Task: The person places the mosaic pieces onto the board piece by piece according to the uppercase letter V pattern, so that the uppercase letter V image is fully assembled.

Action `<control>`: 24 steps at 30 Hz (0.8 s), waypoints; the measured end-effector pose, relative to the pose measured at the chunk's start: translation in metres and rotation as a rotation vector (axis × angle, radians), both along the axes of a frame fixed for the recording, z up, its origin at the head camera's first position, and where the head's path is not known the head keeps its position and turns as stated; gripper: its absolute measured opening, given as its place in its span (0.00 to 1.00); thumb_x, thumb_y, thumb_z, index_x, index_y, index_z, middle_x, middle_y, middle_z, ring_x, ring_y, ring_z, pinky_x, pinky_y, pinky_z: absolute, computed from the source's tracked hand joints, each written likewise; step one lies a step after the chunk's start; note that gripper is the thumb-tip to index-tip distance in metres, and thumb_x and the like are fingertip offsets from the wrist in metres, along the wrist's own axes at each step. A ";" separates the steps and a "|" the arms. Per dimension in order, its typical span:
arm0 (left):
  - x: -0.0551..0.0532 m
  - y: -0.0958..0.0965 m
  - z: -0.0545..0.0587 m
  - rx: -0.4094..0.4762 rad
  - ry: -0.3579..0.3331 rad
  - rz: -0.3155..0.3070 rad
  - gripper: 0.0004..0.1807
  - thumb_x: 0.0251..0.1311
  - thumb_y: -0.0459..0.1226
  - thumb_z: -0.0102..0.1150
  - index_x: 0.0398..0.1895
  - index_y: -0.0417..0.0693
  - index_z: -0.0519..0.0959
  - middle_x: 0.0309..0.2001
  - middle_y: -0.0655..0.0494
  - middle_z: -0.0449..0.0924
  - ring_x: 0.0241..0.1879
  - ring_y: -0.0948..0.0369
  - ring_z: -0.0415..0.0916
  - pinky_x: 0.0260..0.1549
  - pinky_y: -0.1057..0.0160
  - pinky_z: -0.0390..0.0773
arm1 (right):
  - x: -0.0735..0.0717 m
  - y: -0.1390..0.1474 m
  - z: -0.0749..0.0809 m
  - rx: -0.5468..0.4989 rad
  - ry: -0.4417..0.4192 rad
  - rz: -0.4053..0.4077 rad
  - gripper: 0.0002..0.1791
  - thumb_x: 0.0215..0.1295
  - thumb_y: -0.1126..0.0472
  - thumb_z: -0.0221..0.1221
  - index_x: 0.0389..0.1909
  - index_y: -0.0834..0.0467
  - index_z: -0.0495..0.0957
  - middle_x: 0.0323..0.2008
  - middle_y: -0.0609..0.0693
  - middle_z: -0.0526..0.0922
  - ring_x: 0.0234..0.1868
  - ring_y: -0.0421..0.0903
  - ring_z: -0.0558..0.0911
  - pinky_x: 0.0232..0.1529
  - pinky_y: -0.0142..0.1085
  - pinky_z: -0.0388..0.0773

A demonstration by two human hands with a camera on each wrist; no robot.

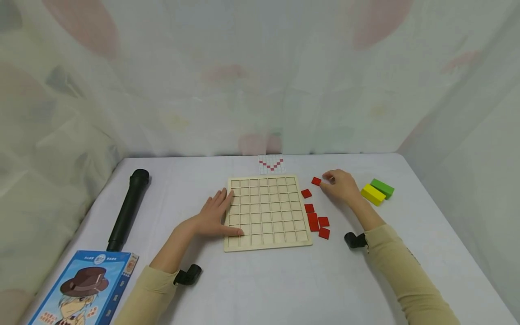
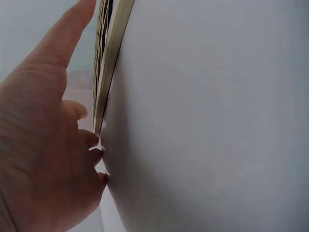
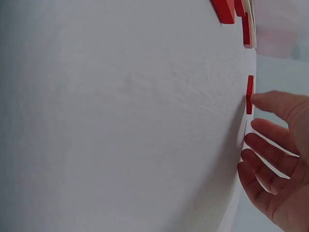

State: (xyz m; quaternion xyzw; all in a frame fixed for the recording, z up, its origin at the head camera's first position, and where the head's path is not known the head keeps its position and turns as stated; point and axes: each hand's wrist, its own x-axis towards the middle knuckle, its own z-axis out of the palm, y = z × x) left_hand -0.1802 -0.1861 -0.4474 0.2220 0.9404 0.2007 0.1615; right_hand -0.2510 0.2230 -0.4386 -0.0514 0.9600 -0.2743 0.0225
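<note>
My left hand (image 1: 214,216) lies with fingers spread along the left edge of a square wooden grid board (image 1: 268,248). Its thumb reaches over the lower left cells, and in the left wrist view the hand (image 2: 43,140) is beside the board's rim (image 2: 112,46). To the board's right, my right hand (image 1: 341,186) has its thumb tip at the edge of a red square tile (image 1: 316,181). In the right wrist view the thumb meets that tile (image 3: 249,94), while the other fingers are loosely bent and apart from it.
Several more red tiles (image 1: 313,222) lie along the board's right side. Behind it is a small pattern card (image 1: 271,164) with a red V. Yellow (image 1: 373,194) and green blocks (image 1: 382,188) lie at right; a black cylinder (image 1: 127,210) and a blue box (image 1: 87,289) at left.
</note>
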 end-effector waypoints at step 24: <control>0.008 -0.002 0.002 -0.081 0.003 -0.044 0.76 0.38 0.71 0.68 0.77 0.39 0.35 0.77 0.41 0.27 0.76 0.47 0.26 0.70 0.40 0.37 | 0.006 -0.006 0.004 -0.050 -0.039 -0.030 0.20 0.63 0.52 0.63 0.50 0.62 0.80 0.50 0.60 0.79 0.52 0.58 0.73 0.53 0.51 0.75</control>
